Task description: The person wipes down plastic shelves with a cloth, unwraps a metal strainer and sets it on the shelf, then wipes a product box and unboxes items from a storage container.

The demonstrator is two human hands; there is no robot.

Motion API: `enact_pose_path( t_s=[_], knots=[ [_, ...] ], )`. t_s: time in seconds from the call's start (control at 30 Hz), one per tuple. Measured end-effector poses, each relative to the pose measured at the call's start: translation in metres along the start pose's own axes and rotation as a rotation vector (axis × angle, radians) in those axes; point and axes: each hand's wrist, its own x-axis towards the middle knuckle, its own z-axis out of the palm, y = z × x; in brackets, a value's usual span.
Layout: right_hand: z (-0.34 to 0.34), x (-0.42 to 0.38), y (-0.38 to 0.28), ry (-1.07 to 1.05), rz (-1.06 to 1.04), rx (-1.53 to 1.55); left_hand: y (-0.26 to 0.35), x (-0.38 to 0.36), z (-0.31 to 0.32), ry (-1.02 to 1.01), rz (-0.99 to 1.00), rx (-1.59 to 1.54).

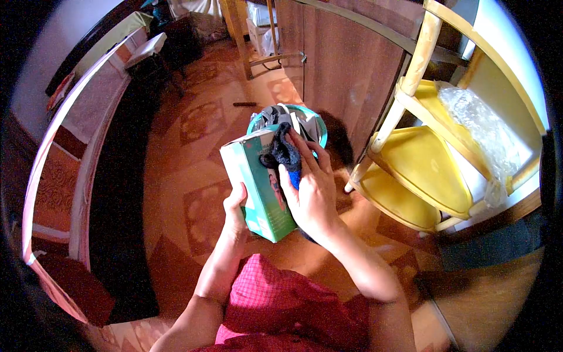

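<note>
My left hand [236, 206] grips the lower left side of a green and white cardboard box [258, 193], which is held up tilted in front of me. A dark blue and black cloth [285, 149] lies against the box's right face. My right hand [314, 185] is closed on this cloth, its fingers and thumb pressing it to the box. A small printed figure shows on the green side. Behind the box, a turquoise-rimmed basket [322, 126] with dark and grey items in it is partly hidden.
On the right stands a shelf rack with yellow trays [413, 170], a clear plastic bag [478, 135] on it. A brown wooden cabinet [346, 64] is behind the basket. A long pale-edged frame [38, 170] runs along the left. A small dark stick [244, 104] lies on the patterned floor [199, 123].
</note>
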Motion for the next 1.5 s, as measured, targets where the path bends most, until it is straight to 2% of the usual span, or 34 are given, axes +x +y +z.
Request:
enact_pose_path(
  t_s=[0.1,0.13,0.2,0.23,0.27,0.33,0.4,0.47,0.5,0.53,0.6,0.63,0.67,0.7,0.73,0.77,0.83,0.87,0.9,0.93,1.0,1.03,1.07,1.13,1.2,1.33,1.37,1.4,1.5],
  knots=[
    [-0.005,-0.001,-0.008,-0.041,-0.024,-0.042,0.001,0.000,0.002,-0.004,0.026,-0.048],
    [-0.008,-0.003,-0.010,-0.092,-0.113,0.047,0.002,0.000,0.004,0.031,0.019,-0.089],
    [-0.008,-0.007,-0.015,-0.130,-0.189,0.015,0.002,-0.001,-0.001,0.033,0.011,-0.099],
    [-0.005,-0.005,-0.005,-0.104,-0.195,0.053,0.007,-0.003,0.005,0.078,0.017,-0.035],
    [-0.006,-0.002,-0.002,-0.090,-0.123,0.054,0.007,-0.002,-0.004,0.000,-0.029,0.008],
    [-0.003,0.007,0.005,0.010,-0.100,-0.070,0.001,-0.002,-0.006,-0.007,-0.041,-0.005],
    [-0.003,0.004,0.002,0.025,-0.084,-0.046,0.000,0.001,-0.003,-0.040,-0.010,-0.006],
    [-0.008,-0.005,-0.006,-0.082,-0.151,0.056,0.007,0.001,0.016,0.115,0.039,-0.181],
    [-0.010,-0.012,-0.011,-0.171,-0.161,0.119,0.011,-0.001,0.014,0.098,0.032,-0.218],
    [-0.009,-0.020,-0.006,-0.195,-0.275,0.210,0.013,0.005,-0.002,-0.025,0.059,-0.315],
    [-0.015,-0.023,0.000,-0.235,-0.090,0.454,0.014,0.008,0.002,0.131,0.003,-0.397],
    [-0.009,-0.030,0.003,-0.084,0.187,0.685,0.017,0.010,0.009,0.237,-0.048,-0.459],
    [-0.010,-0.029,0.007,-0.099,0.389,0.804,0.013,0.015,0.006,0.250,0.024,-0.606],
    [-0.011,-0.027,0.011,-0.084,0.598,0.925,0.016,0.012,0.010,0.134,-0.009,-0.608],
    [-0.011,-0.018,0.013,-0.007,0.626,1.015,0.021,0.010,0.016,0.015,-0.042,-0.609],
    [-0.010,-0.018,0.016,-0.135,0.676,1.020,0.024,0.007,0.024,0.107,-0.084,-0.535],
    [0.007,-0.023,0.008,-0.079,0.606,0.987,0.012,0.017,0.005,-0.243,0.018,-0.431],
    [0.011,-0.027,0.006,-0.038,0.551,0.937,0.011,0.019,-0.001,-0.267,-0.062,-0.392],
    [0.008,-0.027,0.011,-0.083,0.546,0.949,-0.004,0.033,-0.033,-0.156,-0.088,-0.141],
    [0.006,-0.030,0.021,-0.179,0.635,0.852,-0.018,0.046,-0.065,-0.058,-0.142,0.105],
    [-0.003,-0.023,0.016,-0.171,0.572,0.883,0.022,0.014,0.017,0.050,0.046,0.130],
    [-0.001,-0.021,0.017,-0.116,0.508,0.849,0.026,0.011,0.022,-0.021,0.005,-0.058],
    [-0.003,-0.018,0.016,-0.154,0.535,0.820,0.028,0.008,0.025,-0.092,-0.036,-0.246],
    [-0.007,-0.015,0.016,-0.230,0.578,0.784,0.023,0.001,0.027,-0.091,0.040,0.003],
    [0.000,-0.022,0.017,-0.224,0.563,0.760,0.030,-0.005,0.038,0.075,-0.037,0.163],
    [0.014,-0.036,0.015,-0.133,0.241,0.619,0.027,-0.004,0.030,0.255,-0.082,-0.207],
    [0.014,-0.040,0.010,-0.147,0.298,0.710,0.020,0.001,0.022,0.272,-0.079,-0.259],
    [0.017,-0.041,0.006,-0.112,0.254,0.731,0.024,0.001,0.025,0.311,-0.079,-0.292],
    [0.018,-0.037,0.003,-0.091,-0.046,0.356,0.027,0.000,0.026,0.320,-0.011,-0.370]
  ],
)
